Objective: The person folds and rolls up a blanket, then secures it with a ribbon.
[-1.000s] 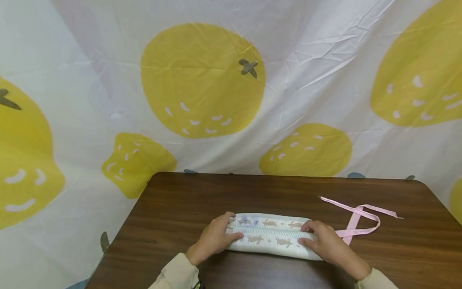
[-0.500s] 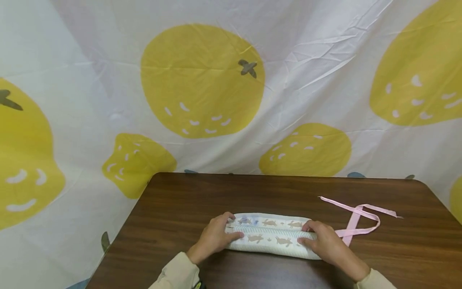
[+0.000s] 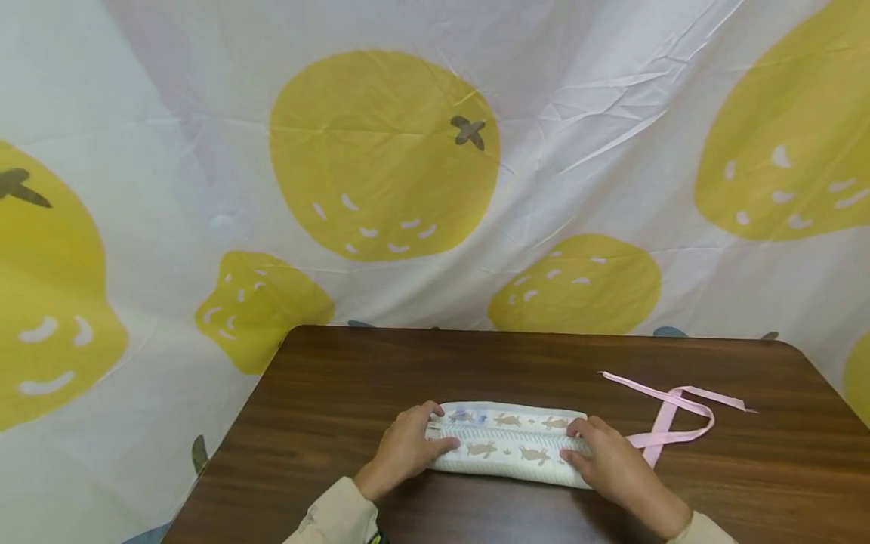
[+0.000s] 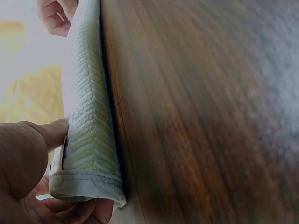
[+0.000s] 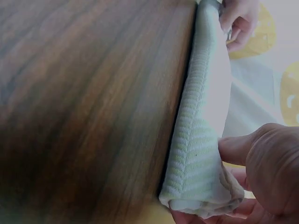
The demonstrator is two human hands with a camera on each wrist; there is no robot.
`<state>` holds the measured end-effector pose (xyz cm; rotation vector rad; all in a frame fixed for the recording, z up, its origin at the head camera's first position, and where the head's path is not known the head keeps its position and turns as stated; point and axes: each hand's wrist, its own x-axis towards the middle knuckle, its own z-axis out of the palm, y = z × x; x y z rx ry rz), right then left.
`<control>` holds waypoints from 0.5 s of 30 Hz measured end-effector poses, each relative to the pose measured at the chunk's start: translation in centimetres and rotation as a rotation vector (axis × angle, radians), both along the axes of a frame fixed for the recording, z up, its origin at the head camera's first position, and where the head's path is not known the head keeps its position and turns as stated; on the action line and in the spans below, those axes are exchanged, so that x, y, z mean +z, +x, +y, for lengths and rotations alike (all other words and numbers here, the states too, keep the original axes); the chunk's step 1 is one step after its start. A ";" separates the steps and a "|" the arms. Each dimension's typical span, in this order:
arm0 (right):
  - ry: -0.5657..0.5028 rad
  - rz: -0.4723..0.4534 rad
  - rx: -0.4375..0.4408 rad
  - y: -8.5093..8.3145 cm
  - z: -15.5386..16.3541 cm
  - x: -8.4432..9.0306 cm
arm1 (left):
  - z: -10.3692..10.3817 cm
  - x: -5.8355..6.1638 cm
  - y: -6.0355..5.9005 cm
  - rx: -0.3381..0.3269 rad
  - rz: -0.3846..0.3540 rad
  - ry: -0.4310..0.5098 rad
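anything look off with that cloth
Yes: a bluish smudge sits on the patterned white cloth, toward its far edge near the left hand. It clouds one brown animal print, while other visible prints look clean, so it might be a stain.

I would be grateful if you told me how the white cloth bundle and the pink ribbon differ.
The white cloth bundle is patterned with brown animal shapes and stripes, while the pink ribbon looks plain. The bundle is broad and thick; the ribbon is narrow and thin. The bundle lies straight, its ends gripped by the left hand and right hand; the ribbon curves and crosses itself. Both are on the table.
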<state>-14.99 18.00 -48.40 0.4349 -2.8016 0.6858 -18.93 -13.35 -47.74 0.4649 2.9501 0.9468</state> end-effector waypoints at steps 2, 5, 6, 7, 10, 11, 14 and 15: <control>0.025 0.028 -0.005 0.1 -0.2 0.0 | 0.0 0.0 0.1 0.006 0.013 -0.024; 0.083 0.138 -0.007 0.2 -0.3 0.0 | 0.1 0.2 0.1 0.013 0.058 -0.073; 0.107 0.191 -0.003 0.3 -0.4 -0.1 | 0.1 0.2 0.1 0.015 0.080 -0.091; 0.129 0.248 0.005 0.3 -0.4 -0.1 | 0.1 0.2 0.1 0.017 0.103 -0.106; 0.186 0.411 0.054 0.3 -0.6 -0.1 | 0.2 0.0 0.3 0.017 0.185 -0.124; 0.205 0.452 0.075 0.3 -0.6 -0.2 | 0.2 -0.1 0.4 0.017 0.221 -0.127; 0.270 0.514 0.110 0.4 -0.8 -0.1 | 0.4 -0.3 0.6 0.000 0.335 -0.128; 0.290 0.522 0.116 0.5 -0.8 -0.1 | 0.5 -0.3 0.7 -0.009 0.373 -0.135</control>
